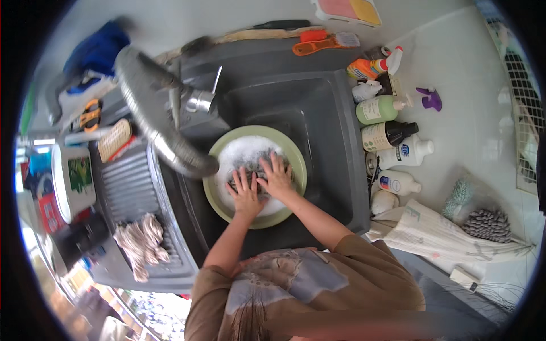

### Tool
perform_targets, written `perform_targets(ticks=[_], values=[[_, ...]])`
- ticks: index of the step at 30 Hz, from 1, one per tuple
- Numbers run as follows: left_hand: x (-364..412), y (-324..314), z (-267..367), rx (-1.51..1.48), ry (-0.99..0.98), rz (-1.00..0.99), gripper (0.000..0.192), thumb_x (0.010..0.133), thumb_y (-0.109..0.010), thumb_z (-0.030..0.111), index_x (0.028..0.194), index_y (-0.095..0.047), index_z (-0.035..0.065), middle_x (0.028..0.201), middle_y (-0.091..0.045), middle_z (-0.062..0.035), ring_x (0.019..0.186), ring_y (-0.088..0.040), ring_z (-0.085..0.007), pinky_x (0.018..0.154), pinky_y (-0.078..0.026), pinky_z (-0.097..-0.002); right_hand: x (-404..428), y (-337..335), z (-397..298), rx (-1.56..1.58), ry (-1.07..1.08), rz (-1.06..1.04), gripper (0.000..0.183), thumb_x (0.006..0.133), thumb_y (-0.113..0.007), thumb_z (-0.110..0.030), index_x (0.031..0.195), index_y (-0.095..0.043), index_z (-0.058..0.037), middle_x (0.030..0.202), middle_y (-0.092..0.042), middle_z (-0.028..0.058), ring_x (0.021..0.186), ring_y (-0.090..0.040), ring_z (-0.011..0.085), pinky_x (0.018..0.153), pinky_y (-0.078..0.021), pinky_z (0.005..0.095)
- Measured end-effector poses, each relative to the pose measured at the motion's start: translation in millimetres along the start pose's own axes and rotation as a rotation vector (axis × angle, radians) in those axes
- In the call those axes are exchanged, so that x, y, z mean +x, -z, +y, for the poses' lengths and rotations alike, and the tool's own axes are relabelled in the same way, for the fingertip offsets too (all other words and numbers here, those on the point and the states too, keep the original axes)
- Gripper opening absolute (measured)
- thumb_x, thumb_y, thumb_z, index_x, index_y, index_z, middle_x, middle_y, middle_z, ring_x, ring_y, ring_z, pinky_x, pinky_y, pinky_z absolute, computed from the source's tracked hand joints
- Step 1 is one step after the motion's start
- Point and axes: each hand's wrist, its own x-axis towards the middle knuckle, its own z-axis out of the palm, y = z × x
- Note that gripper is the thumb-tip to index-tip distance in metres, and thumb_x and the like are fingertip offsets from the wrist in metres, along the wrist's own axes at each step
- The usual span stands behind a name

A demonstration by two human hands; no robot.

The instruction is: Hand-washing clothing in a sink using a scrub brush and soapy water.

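Note:
A round pale-green basin [301,170] stands in the dark grey sink [332,128]. White suds [241,149] and a soaked dark grey patterned cloth [256,163] fill it. My left hand [246,194] lies palm down on the cloth with its fingers spread. Beside it, my right hand [277,178] also presses flat on the cloth, fingers apart. Neither hand is closed around the fabric. Their palms hide part of the cloth, and suds cover its edges.
A thick metal faucet spout [166,149] arches over the basin's left rim. On the left, a ribbed washboard [130,183] carries a crumpled striped cloth [143,243]. Several bottles, including a green pump bottle [377,109], line the right side. An orange brush [318,45] lies behind the sink.

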Motion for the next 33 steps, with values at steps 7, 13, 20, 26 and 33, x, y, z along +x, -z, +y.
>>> perform_targets(ticks=[7, 13, 20, 26, 33], values=[[89, -39, 10, 0.101, 0.015, -0.679, 0.09, 0.084, -0.071, 0.054, 0.156, -0.041, 0.0086, 0.159, -0.042, -0.02, 0.151, -0.031, -0.0409, 0.122, -0.024, -0.0601, 40, -138, 98, -0.077, 0.054, -0.193, 0.057, 0.092, -0.063, -0.049, 0.137, -0.061, -0.0137, 0.138, -0.061, 0.0187, 0.126, -0.058, 0.0378, 0.108, -0.0416, 0.0525], [92, -143, -49, -0.137, 0.033, -0.636, 0.064, 0.093, -0.06, 0.04, 0.147, -0.051, 0.0072, 0.137, -0.061, -0.023, 0.133, -0.053, -0.0416, 0.116, -0.036, -0.0513, 30, -97, 30, 0.305, -0.151, -0.066, 0.052, 0.095, -0.06, -0.044, 0.138, -0.061, -0.0136, 0.137, -0.062, 0.021, 0.123, -0.061, 0.0373, 0.105, -0.0455, 0.0534], [50, -134, -90, -0.104, 0.071, -0.623, 0.058, 0.093, -0.059, 0.037, 0.143, -0.055, 0.0074, 0.133, -0.063, -0.0231, 0.125, -0.058, -0.0421, 0.112, -0.041, -0.0514, -2, -36, -76, 0.623, -0.008, 0.202, 0.024, 0.089, -0.068, -0.029, 0.105, -0.069, -0.0106, 0.113, -0.068, 0.0107, 0.105, -0.066, 0.0304, 0.084, -0.055, 0.0457], [90, -95, -40, -0.064, 0.042, -0.553, 0.052, 0.093, -0.059, 0.034, 0.138, -0.059, 0.0076, 0.13, -0.065, -0.0233, 0.119, -0.062, -0.0425, 0.108, -0.045, -0.0516, 69, -87, -38, 0.533, 0.039, 0.218, 0.02, 0.088, -0.072, -0.031, 0.09, -0.068, -0.0117, 0.084, -0.068, 0.0116, 0.085, -0.069, 0.0315, 0.068, -0.0568, 0.0435], [61, -77, -75, 0.114, -0.184, -0.126, 0.056, 0.093, -0.06, 0.034, 0.142, -0.055, 0.0072, 0.135, -0.062, -0.0211, 0.123, -0.059, -0.0408, 0.11, -0.044, -0.0503, 96, -66, 5, 0.49, -0.01, 0.053, 0.034, 0.091, -0.068, -0.043, 0.095, -0.07, -0.0092, 0.08, -0.069, 0.0134, 0.081, -0.07, 0.0351, 0.069, -0.0566, 0.0467]])
